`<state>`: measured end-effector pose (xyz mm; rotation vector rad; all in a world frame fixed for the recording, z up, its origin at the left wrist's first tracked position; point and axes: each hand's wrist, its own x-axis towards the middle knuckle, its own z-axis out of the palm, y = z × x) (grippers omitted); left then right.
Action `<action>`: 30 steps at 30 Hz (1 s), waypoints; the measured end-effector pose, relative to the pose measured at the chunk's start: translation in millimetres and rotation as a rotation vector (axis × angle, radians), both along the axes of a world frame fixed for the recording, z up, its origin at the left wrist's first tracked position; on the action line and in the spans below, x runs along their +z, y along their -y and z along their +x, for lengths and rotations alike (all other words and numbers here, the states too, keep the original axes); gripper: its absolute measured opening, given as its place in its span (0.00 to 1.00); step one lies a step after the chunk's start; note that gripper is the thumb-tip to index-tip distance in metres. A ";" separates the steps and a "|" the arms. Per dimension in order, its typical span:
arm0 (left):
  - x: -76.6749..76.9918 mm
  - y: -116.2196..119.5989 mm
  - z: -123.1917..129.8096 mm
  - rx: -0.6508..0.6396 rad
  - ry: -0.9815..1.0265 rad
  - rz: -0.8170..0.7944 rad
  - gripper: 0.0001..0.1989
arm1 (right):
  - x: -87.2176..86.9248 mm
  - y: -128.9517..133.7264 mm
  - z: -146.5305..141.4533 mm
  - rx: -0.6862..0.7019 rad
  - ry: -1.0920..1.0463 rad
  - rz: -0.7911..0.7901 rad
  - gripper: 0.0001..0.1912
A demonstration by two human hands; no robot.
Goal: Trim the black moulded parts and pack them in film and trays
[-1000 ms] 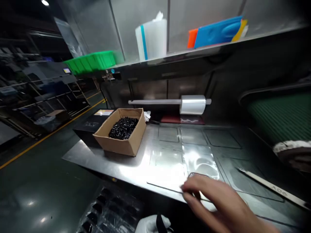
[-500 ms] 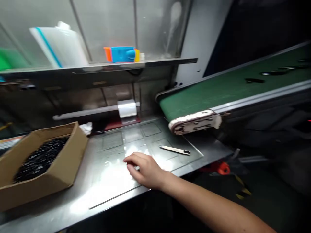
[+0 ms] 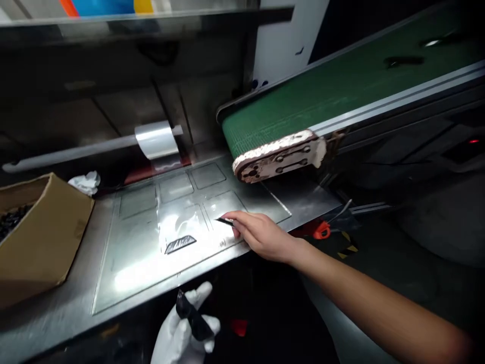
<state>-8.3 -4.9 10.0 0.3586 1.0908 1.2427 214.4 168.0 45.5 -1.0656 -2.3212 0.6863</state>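
My left hand (image 3: 178,331), in a white glove, is below the table's front edge with its fingers closed around a small glossy black part (image 3: 193,318). My bare right hand (image 3: 261,235) is over the front of the clear sheet (image 3: 129,258) on the metal table. Between its thumb and fingers is a slim pointed tool (image 3: 226,221), its dark tip pointing left and most of its body hidden by the hand. To the left of that tip, a flat dark piece with a silvery sheen (image 3: 181,244) lies on the sheet.
A cardboard box (image 3: 71,222) of black parts stands on the left, with crumpled white paper (image 3: 85,183) behind it. A film roll (image 3: 157,141) hangs on a rod at the back. The green conveyor (image 3: 280,121) overhangs the table's right side, and a shelf (image 3: 212,23) crosses above.
The view has shifted down and right. My right hand now holds the slim tool that lay on the table. My gloved left hand has come into view with the black part, and the dark piece now shows.
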 end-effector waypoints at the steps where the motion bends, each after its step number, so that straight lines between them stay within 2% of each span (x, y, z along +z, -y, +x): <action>1: -2.2 1.2 0.6 0.023 0.001 0.018 0.19 | 3.6 10.6 -0.5 0.097 -0.033 -0.058 0.18; 4: -8.3 6.9 -0.1 -0.001 0.007 0.123 0.18 | 10.3 37.7 -5.8 0.340 -0.072 -0.218 0.17; 8: -14.9 16.2 -1.6 -0.097 0.061 0.181 0.19 | 13.9 62.1 -17.7 0.440 0.005 -0.371 0.14; 11: -16.8 21.8 -0.8 -0.122 0.074 0.171 0.21 | 17.7 72.1 -23.9 0.458 0.057 -0.450 0.14; 14: -15.3 23.9 0.4 -0.122 0.034 0.151 0.22 | 19.4 76.1 -26.7 0.469 0.159 -0.484 0.26; 16: -13.5 23.8 0.6 -0.133 0.016 0.142 0.20 | 18.0 77.7 -27.5 0.470 0.187 -0.492 0.31; 24: -13.8 26.5 -3.1 -0.152 0.049 0.121 0.21 | 9.3 88.0 -32.2 0.439 0.227 -0.461 0.32; 30: -12.0 24.4 -3.8 -0.164 0.093 0.143 0.18 | 8.1 93.7 -38.1 0.427 0.319 -0.354 0.33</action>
